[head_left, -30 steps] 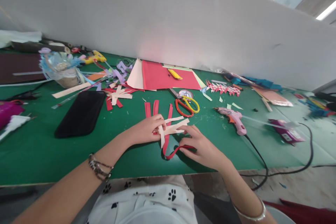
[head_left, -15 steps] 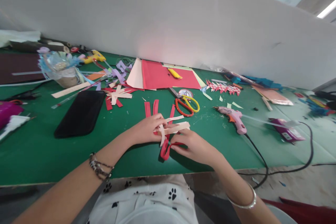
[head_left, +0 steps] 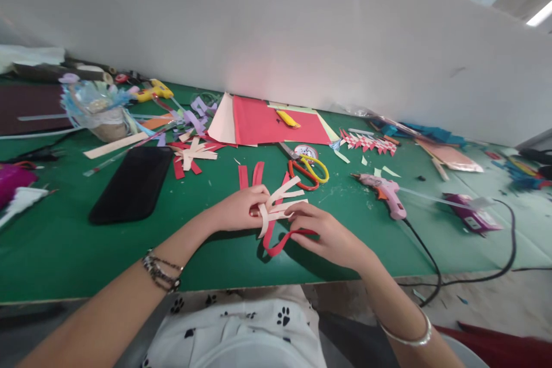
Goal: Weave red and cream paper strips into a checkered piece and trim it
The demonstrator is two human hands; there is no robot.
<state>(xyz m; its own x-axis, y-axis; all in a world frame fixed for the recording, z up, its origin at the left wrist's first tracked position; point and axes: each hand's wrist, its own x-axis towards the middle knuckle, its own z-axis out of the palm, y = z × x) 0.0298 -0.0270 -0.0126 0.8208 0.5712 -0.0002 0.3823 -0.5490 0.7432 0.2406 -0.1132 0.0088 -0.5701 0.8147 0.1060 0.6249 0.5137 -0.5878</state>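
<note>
Near the table's front edge, cream paper strips (head_left: 282, 191) cross red paper strips (head_left: 257, 173) in a loose weave. My left hand (head_left: 240, 207) is closed on the left side of this weave, its fingertips at the crossing. Between the thumb and fingers of my right hand (head_left: 328, 236) is the end of a red paper strip (head_left: 276, 248), which curves in a loop below the weave. Its upper fingers touch or nearly touch the cream strips' right ends. Scissors (head_left: 311, 172) with red and yellow handles lie just beyond the hands.
A black phone (head_left: 131, 185) lies left, and a pink glue gun (head_left: 386, 192) with its cord right. Behind are red paper (head_left: 276, 126), a yellow cutter (head_left: 287, 119), a checked woven strip (head_left: 368, 142) and cream strips (head_left: 196, 154). A wall (head_left: 259, 29) closes the back.
My right hand has moved right, drawing the red strip's end away and widening its loop. The cream strips now fan out more. My left hand keeps its place.
</note>
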